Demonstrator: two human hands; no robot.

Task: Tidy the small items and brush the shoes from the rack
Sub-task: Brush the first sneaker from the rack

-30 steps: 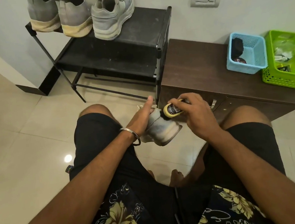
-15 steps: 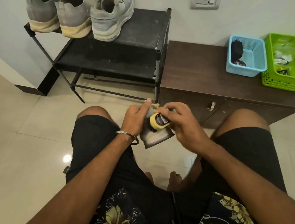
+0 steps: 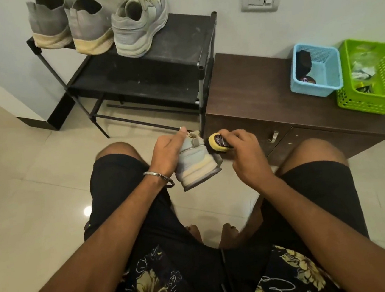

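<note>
- Pale grey shoe (image 3: 194, 161) with cream-banded sole, held in the air above the floor between the knees, heel and sole turned toward the camera.
- Yellow-backed brush (image 3: 217, 142) with dark bristles, pressed against the shoe's right side near the heel.
- Compared with half a second ago: shoe turned to show more of the heel; brush shifted from the front of the shoe out to its right side.
- Left hand (image 3: 168, 153) wrapped round the shoe's left side, thumb up along the top edge.
- Right hand (image 3: 248, 156) curled over the brush, gripping it from above.
- Three more grey shoes (image 3: 91, 27) on the black rack (image 3: 172, 61); blue basket (image 3: 317, 69) and green basket (image 3: 371, 77) on the brown worktop (image 3: 253, 95).
</note>
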